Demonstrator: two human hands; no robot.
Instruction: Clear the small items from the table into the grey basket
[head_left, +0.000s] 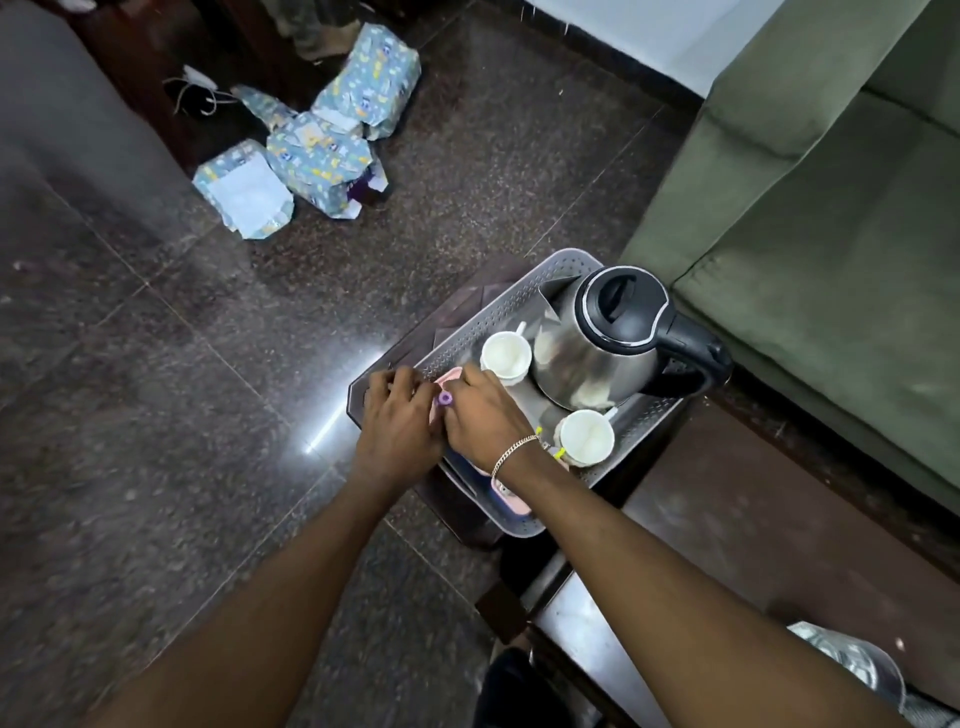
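The grey perforated basket (498, 306) stands on a small dark table (363, 400). Inside it are a steel kettle with a black lid (597, 348) and two white cups (506, 356) (586, 436). My left hand (397, 421) and my right hand (485, 415) meet at the basket's near-left rim, both closed around a pink item with a purple cap (445, 399). Most of that item is hidden by my fingers. More pink and blue things (506, 493) lie in the basket under my right wrist.
A green sofa (810, 218) stands right of the basket. Several gift-wrapped packages (317, 150) lie on the dark granite floor (156, 415) at the back left. A dark wooden table edge (753, 493) runs along the lower right.
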